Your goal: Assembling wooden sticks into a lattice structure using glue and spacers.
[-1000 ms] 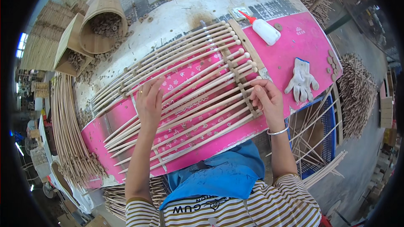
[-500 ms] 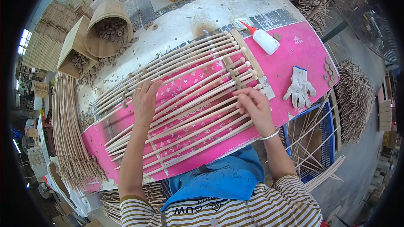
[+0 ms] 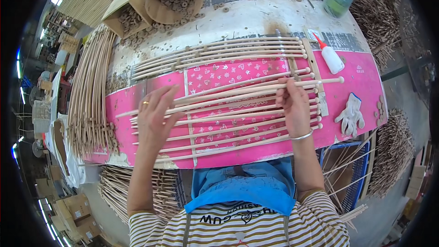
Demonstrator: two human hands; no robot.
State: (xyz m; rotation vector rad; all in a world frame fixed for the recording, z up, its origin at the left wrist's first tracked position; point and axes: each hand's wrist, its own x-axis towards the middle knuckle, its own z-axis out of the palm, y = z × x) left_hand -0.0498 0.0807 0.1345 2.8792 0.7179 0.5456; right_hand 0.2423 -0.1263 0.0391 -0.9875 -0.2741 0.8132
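My right hand [image 3: 294, 110] is closed, its fingertips pinching a thin wooden stick [image 3: 327, 81]. The stick's ball end juts out to the right beyond the other sticks. Over the left part of the sticks is my left hand [image 3: 155, 116], fingers spread and slightly blurred; whether it touches the stick under it I cannot tell. Several loose ball-ended sticks [image 3: 238, 131] lie side by side on the pink sheet [image 3: 361, 82], in front of and under my hands. Farther back, a row of similar sticks [image 3: 228, 49] carries small brown rings toward its left side.
At the right are a glue bottle [image 3: 332, 60] with a red tip and a white glove [image 3: 351, 115]. A wooden bucket [image 3: 151, 0] and a wooden box [image 3: 120, 11] of brown rings stand back left. Stick bundles [image 3: 89, 100] lie left; a blue crate [image 3: 363, 169] sits below right.
My view has shifted, moving the table rightward in the picture. My right hand has drawn one stick rightward past the others. My left hand has come off the ringed row toward the nearer sticks.
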